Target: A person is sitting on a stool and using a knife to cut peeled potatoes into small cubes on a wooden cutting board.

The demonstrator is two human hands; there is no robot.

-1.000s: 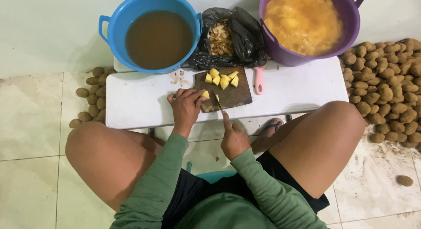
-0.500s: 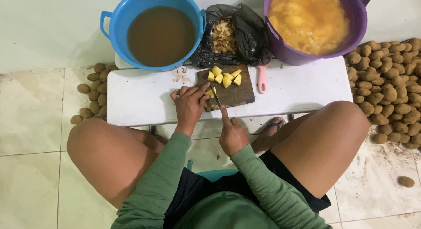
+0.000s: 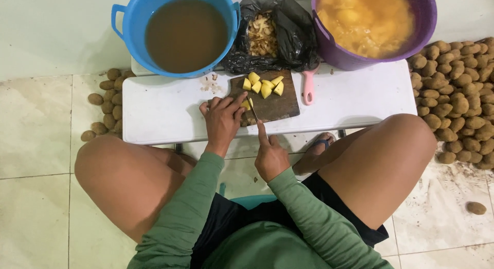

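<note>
A dark wooden cutting board (image 3: 278, 107) lies on a low white table (image 3: 164, 112). Several yellow potato chunks (image 3: 263, 84) sit at its far edge. My left hand (image 3: 222, 119) presses a peeled potato piece (image 3: 247, 104) against the board's near left corner. My right hand (image 3: 269, 154) grips a knife (image 3: 253, 113), forefinger along its back, with the blade set into that piece. Most of the piece is hidden under my fingers.
A blue tub (image 3: 177, 32) of brown water stands at the back left, a black bag (image 3: 272, 35) of peelings in the middle, a purple tub (image 3: 370, 24) of cut potato at the right. A pink-handled tool (image 3: 308, 86) lies beside the board. Unpeeled potatoes (image 3: 458, 94) pile on the floor at both sides.
The knife blade has worked down through the potato piece under my left hand. Both hands stay at the board's near left corner; the view has shifted slightly.
</note>
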